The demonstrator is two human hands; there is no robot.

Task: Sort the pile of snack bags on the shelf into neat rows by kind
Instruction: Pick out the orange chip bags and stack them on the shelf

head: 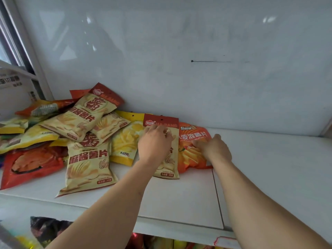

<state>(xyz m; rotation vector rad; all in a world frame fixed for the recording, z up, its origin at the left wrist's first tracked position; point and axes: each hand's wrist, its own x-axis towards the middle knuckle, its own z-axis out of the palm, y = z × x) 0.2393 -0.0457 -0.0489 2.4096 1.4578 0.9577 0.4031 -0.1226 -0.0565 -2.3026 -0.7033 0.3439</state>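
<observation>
**Two bags touched at once beside a loose pile**

White shelf [179, 194] with a glossy white wall behind it carries the whole job. Left hand [154, 146] lies on a beige bag with a red top [168, 169]; its fingers curl at the upper part of the bag, but I cannot tell if they pinch it or only press. Right hand [215, 150] rests on the orange bag [190, 159] just to the right, with fingers stretched flat over it, holding nothing.

Left of the left fingers, the unsorted pile [53, 132] leans in several layers, and one yellow bag [124, 142] sits just beside the beige one.

I judge the risks so:
- the beige bag overlaps the orange one, so pulling either may drag its neighbour out of line
- slippery foil may slide from flat fingers
- a beige bag near the front edge [86, 169] could fall off if the pile is bumped
- similar beige bags may be confused with other kinds
</observation>
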